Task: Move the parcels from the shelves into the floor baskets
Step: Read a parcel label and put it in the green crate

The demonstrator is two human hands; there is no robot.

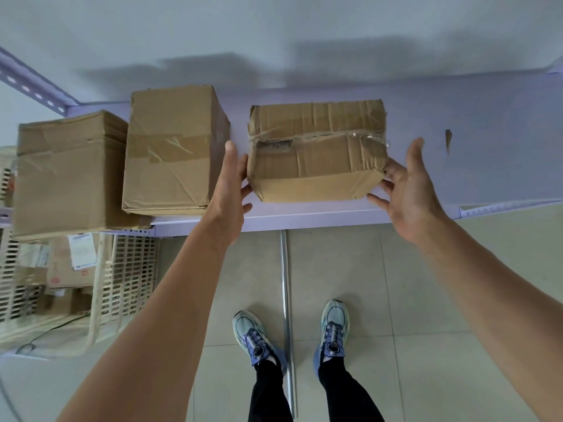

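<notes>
At far left a cream slatted plastic floor basket (131,269) sits on the floor under the shelf, with parcels inside it. Above it, a brown taped cardboard box (64,175) overhangs the front edge of the pale lilac metal shelf (487,141), touching a taller brown cardboard box (173,150) just beside it. A narrow gap of bare shelf separates that box from the crumpled brown cardboard parcel (316,150), which stands near the front edge. The left hand (228,190) fills this gap, fingers spread and touching the parcel's left side. The right hand (408,190) is spread open at the parcel's right front corner, fingertips at its lower edge; neither hand is closed on it. Right of the parcel the shelf runs bare. Below, tiled floor (426,300) lies open around two pale blue trainers (253,336).
</notes>
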